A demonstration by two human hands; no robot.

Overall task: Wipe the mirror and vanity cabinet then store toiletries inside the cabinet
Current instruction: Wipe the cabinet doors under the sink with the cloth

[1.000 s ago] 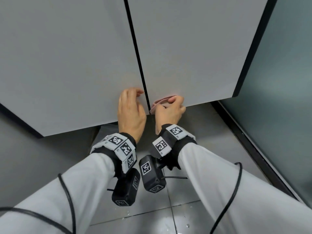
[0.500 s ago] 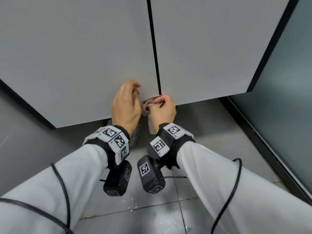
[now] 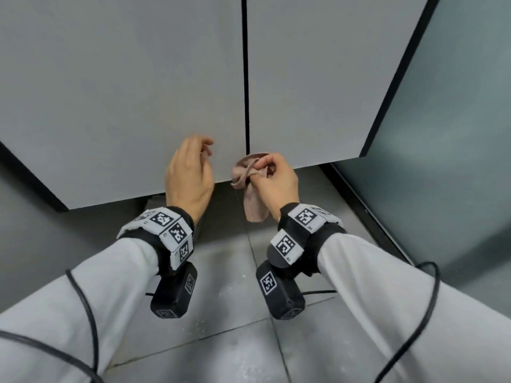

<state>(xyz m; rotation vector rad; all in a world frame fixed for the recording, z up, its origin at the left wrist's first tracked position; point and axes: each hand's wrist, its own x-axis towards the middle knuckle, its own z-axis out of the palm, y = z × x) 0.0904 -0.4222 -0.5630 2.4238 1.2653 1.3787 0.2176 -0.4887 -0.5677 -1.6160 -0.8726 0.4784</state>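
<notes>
The grey vanity cabinet fills the upper view, its left door [image 3: 119,87] and right door [image 3: 312,76] closed with a dark gap between them. My right hand [image 3: 276,181] pinches a pinkish-brown cloth [image 3: 251,186] just below the bottom edge of the right door; part of the cloth hangs down towards my wrist. My left hand [image 3: 190,175] hovers in front of the lower edge of the left door with its fingers loosely curled and nothing in them. No toiletries or mirror are in view.
A frosted glass panel [image 3: 448,139] with a black frame stands to the right. Grey floor tiles [image 3: 235,341] lie below the cabinet. Black cables loop from both of my sleeves.
My hands have drawn apart and back from the door gap. The cloth has come away from the door edge and now hangs from my right fingers. The view has shifted left.
</notes>
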